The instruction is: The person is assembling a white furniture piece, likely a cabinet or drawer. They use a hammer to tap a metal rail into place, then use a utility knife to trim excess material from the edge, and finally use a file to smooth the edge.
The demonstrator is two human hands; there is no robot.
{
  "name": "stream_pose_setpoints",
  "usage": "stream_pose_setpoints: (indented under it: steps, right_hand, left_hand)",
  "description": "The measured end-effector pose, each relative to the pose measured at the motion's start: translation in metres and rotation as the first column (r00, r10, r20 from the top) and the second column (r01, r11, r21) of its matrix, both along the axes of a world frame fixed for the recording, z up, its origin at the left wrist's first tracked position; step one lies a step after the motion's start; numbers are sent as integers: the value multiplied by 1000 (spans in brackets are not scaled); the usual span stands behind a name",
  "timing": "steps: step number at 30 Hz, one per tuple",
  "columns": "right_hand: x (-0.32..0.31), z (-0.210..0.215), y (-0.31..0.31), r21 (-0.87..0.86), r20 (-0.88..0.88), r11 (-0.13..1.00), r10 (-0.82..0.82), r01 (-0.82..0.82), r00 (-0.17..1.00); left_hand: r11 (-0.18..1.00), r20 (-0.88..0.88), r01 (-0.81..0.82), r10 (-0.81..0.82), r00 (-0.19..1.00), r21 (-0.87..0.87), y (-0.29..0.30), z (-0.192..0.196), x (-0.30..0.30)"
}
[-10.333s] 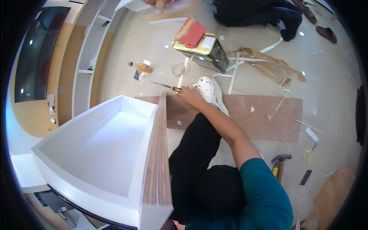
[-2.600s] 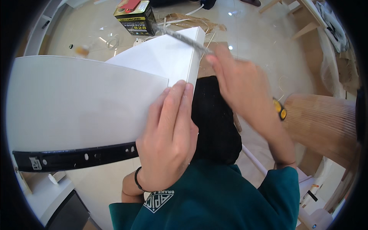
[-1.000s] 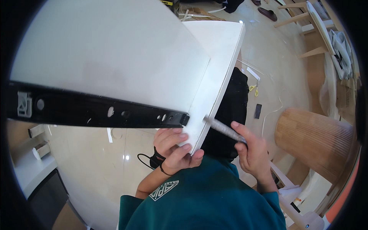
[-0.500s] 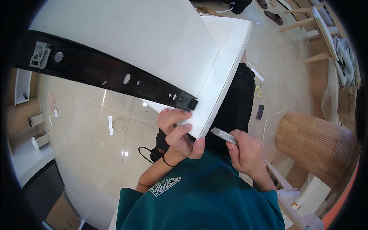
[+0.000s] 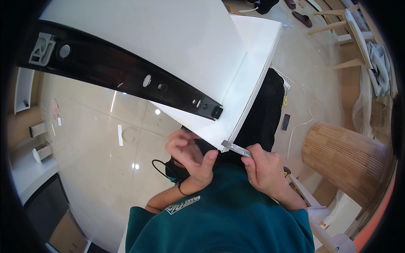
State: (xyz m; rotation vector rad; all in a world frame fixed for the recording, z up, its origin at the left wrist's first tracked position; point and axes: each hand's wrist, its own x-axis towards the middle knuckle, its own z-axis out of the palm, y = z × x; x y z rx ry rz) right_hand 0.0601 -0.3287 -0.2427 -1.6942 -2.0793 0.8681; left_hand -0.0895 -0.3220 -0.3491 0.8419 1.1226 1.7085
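A white drawer (image 5: pixel 181 46) tilts across the upper middle, with a black drawer slide (image 5: pixel 122 67) along its side and a thicker white front panel (image 5: pixel 253 76) at the right end. My right hand (image 5: pixel 266 170) is closed around a flat silver-grey bladed tool (image 5: pixel 237 149), whose kind I cannot make out for sure. Its tip meets the panel's near corner. Just left of that corner, my left hand (image 5: pixel 192 156) is open with fingers apart, slightly smeared by motion and holding nothing. The panel's underside is hidden.
To the right stands a ribbed wooden stool-like cylinder (image 5: pixel 344 160), with a black phone-like object (image 5: pixel 286 122) and a pale cable (image 5: pixel 301 126) on the tiled floor. A wooden chair (image 5: pixel 337 25) is at the far right. A white strip (image 5: pixel 120 135) lies left on the floor.
My left hand has let go of the panel corner and drawn slightly left. The tool has moved left until its tip touches the corner. The drawer's near end has shifted slightly right.
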Motion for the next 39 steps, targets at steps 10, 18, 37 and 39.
stream_pose_setpoints:
  steps: [10, 18, 37, 39]
  right_hand:
    - [-7, 5, 7, 103, 105, 993, 38, -49, 994]
    - [-10, 15, 7, 10, 126, 998, 61, -63, 990]
    - [-9, 26, 4, 14, 261, 1000, 8, -12, 965]
    - [-14, 27, 10, 13, 257, 999, -47, 45, 965]
  left_hand:
    - [477, 789, 879, -539, 295, -4, 57, 47, -18]
    - [459, 762, 877, -617, 196, 145, 62, 25, -10]
    - [509, 789, 778, -613, 28, 368, 58, 15, -3]
    - [539, 795, 742, -606, 13, 398, 58, 13, 0]
